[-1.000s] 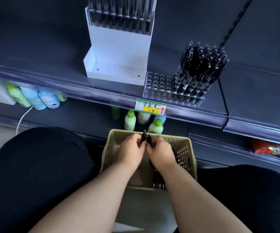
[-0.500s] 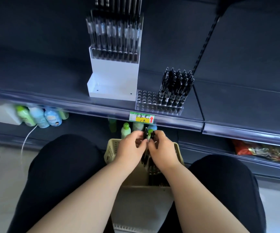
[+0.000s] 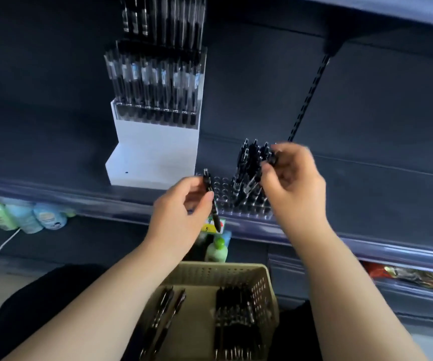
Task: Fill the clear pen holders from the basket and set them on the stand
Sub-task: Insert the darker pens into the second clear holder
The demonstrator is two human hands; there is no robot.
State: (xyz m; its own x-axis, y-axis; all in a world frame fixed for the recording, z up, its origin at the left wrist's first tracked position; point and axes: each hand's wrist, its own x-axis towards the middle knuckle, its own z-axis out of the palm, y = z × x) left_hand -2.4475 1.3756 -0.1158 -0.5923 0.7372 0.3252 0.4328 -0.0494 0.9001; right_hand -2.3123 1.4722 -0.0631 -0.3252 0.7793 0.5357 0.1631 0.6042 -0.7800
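Observation:
A clear pen holder [image 3: 226, 188] with rows of holes sits at the front edge of the dark shelf, its right part packed with upright black pens [image 3: 249, 168]. My left hand [image 3: 184, 209] grips one black pen [image 3: 211, 201], held nearly upright just left of the holder. Over the standing pens, my right hand [image 3: 293, 178] pinches another black pen [image 3: 272, 158] by its top. Below, between my knees, the beige basket [image 3: 259, 282] holds several more black pens. The white stand [image 3: 155, 149] with a filled clear holder on top is at the back left.
Bottles [image 3: 25, 217] lie on the lower shelf at left, and a green-capped bottle [image 3: 218, 248] stands behind the basket. A yellow price tag [image 3: 210, 226] hangs on the shelf's front rail. A red packet [image 3: 408, 277] lies on the lower right shelf.
Both hands have risen from the basket to the shelf and parted, each carrying a pen. The camera tilted up, so the basket's contents show.

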